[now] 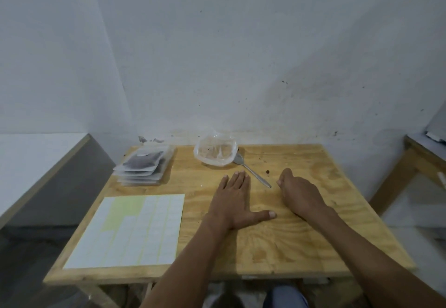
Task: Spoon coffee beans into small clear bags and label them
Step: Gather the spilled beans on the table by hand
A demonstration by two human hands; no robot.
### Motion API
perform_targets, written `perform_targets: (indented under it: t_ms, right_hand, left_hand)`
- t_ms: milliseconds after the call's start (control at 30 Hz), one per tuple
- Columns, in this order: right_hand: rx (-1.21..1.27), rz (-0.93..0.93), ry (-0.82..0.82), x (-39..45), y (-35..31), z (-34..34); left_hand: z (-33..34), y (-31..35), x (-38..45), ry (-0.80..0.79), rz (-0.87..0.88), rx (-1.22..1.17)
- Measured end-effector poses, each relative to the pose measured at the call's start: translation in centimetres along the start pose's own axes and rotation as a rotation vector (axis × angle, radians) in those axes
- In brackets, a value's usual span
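So you look to be between bags or near the end: your left hand (235,198) lies flat on the table (313,235) with fingers straight and thumb spread, your right hand (298,190) rests on its edge with fingers loosely curled, and neither holds anything. The spoon (252,172) lies between your two sets of fingertips, its bowl against the nearly empty clear bag (216,151) just beyond your left fingers; a stray bean (267,171) sits just left of your right fingertips. The filled bags (144,165) are stacked well left of your left fingers, the label sheet (130,230) nearer you, so I'd judge labelling comes next, which means peeling a sticker cleanly.
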State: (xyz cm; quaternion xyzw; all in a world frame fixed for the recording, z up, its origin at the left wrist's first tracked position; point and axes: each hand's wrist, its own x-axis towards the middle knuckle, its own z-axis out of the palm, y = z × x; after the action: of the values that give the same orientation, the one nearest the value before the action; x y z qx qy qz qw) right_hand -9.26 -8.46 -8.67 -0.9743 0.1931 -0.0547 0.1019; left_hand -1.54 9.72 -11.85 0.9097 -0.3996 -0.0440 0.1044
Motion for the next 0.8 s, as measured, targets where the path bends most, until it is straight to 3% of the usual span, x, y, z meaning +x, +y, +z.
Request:
perform_targets:
  t_ms: [67,200,300,367,467,533,667,800]
  right_hand:
    - [0.487,0.190,0.045,0.5,-0.2,-0.5]
    - [1.776,0.615,-0.026,2.0,0.1,-1.6]
    - [2.165,0.688,-0.069,2.7,0.0,-2.0]
    - [2.139,0.691,-0.049,3.4,-0.1,-1.9]
    - [1.905,0.670,-0.011,4.4,0.0,-1.7]
    - [1.544,0.589,0.053,4.8,0.2,-1.4]
    - [0.501,0.123,0.160,4.8,0.4,-0.2]
    - [0.142,0.028,0.058,5.0,-0.1,0.6]
  left_hand:
    - [-0.1,0.0,-0.1,0.007,-0.002,-0.007]
    - [-0.1,0.0,-0.1,0.014,0.003,-0.020]
    - [0.0,-0.1,-0.1,0.018,0.005,-0.017]
    - [0.0,-0.1,0.0,0.017,0.007,-0.020]
    - [0.1,-0.2,0.1,0.021,0.004,-0.037]
    - [0.1,-0.2,0.1,0.024,0.003,-0.046]
    - [0.0,-0.1,0.1,0.030,0.003,-0.055]
    - [0.1,-0.1,0.3,0.029,-0.001,-0.064]
